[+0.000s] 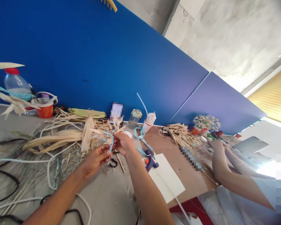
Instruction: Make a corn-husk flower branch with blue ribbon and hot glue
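Note:
My left hand (98, 160) pinches the lower part of a thin stem wrapped in light blue ribbon (111, 142). Higher up, my right hand (123, 143) closes on the same stem with thumb and fingers. Small pale husk pieces (117, 122) stand at its upper end, and short blue-wrapped twigs branch to the left. Behind my hands lie dried corn husks (87, 134) in a heap. A loose blue ribbon (144, 137) trails over the table to the right, close to a blue glue gun (151, 161).
White and black cables (50, 170) and straw cover the left side. A glass jar (134, 118), white cup (149, 121), red bucket (44, 109) and bottle (16, 82) line the blue partition (96, 62). White board (168, 179) lies right; a co-worker's arms (227, 168) reach in beyond.

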`<state>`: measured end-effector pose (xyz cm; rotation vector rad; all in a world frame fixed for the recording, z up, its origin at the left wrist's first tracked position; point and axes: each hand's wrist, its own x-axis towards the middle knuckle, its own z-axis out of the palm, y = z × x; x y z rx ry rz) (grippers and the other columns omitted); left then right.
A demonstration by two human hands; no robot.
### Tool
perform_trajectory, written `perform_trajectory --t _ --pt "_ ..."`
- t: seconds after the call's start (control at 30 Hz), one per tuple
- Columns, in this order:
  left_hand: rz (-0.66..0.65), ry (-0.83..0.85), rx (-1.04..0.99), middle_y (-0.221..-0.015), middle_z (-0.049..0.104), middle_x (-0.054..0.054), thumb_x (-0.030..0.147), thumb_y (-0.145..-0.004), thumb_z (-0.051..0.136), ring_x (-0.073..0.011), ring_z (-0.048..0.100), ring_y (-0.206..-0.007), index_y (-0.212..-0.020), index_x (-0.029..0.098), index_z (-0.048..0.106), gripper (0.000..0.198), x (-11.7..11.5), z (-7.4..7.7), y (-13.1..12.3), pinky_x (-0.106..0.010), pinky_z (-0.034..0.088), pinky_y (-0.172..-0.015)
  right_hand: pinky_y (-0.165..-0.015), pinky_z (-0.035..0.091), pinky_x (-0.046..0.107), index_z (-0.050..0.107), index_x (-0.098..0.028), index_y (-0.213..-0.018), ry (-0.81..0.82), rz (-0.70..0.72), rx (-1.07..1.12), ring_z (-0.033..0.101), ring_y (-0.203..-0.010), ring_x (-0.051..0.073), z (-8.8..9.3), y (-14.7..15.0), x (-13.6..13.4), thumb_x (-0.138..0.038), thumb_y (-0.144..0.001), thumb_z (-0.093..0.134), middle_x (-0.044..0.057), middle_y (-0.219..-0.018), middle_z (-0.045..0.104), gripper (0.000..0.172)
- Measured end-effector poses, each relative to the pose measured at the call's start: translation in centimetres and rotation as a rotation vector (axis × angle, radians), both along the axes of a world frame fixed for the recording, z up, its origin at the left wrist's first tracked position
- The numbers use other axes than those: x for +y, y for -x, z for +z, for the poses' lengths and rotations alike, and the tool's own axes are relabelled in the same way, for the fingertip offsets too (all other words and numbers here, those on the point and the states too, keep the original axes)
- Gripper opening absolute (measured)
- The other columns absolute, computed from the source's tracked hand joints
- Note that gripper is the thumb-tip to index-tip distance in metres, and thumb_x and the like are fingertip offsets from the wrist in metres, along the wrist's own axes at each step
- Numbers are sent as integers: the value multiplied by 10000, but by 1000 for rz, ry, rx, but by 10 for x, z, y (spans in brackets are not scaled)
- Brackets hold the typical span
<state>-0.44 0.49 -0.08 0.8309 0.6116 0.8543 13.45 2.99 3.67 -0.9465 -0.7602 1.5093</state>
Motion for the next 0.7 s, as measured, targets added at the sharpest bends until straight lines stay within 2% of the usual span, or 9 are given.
perform_trajectory --t 0.13,0.3,0.43,0.53,0.63,0.7 --pt "12 -8 -3 -686 596 14 234 -626 795 -64 524 -570 -812 158 629 260 -1 0 -1 -167 408 -535 -431 324 215 506 -191 -593 -94 -235 -211 424 -419 86 -2 7 -6 -308 -623 688 -55 -461 496 219" --pt "28 -9 -29 -630 590 29 259 -603 813 -56 504 -526 -770 168 592 292 -3 2 -1 -157 396 -505 -530 366 253 545 -203 -574 -323 -468 -623 462 -515 123 -7 13 -10 -264 -719 585 -23 -533 525 162" --pt "49 1 -55 -611 588 33 275 -556 838 -58 505 -522 -752 165 593 332 -4 4 -2 -160 402 -503 -691 400 291 601 -227 -653 -578 -529 -942 516 -710 174 -21 11 -14 -224 -767 554 24 -701 584 124" --pt "31 -28 -67 -583 579 37 300 -554 837 -59 495 -505 -738 163 594 334 -4 2 -2 -164 396 -492 -715 403 308 596 -218 -633 -728 -574 -1159 523 -738 182 -34 5 -13 -159 -753 539 45 -722 594 145" --pt "8 -35 -63 -577 582 35 314 -558 835 -58 492 -499 -735 162 591 338 -4 0 -2 -163 391 -491 -707 416 312 588 -203 -622 -853 -678 -1182 539 -735 179 -39 2 -9 -150 -742 542 54 -738 619 139" --pt "5 -22 -65 -592 588 35 312 -556 836 -53 491 -502 -741 162 590 343 -4 1 -2 -160 394 -497 -693 429 305 603 -196 -656 -815 -708 -1071 551 -719 172 -38 4 -8 -188 -765 543 46 -727 625 125"
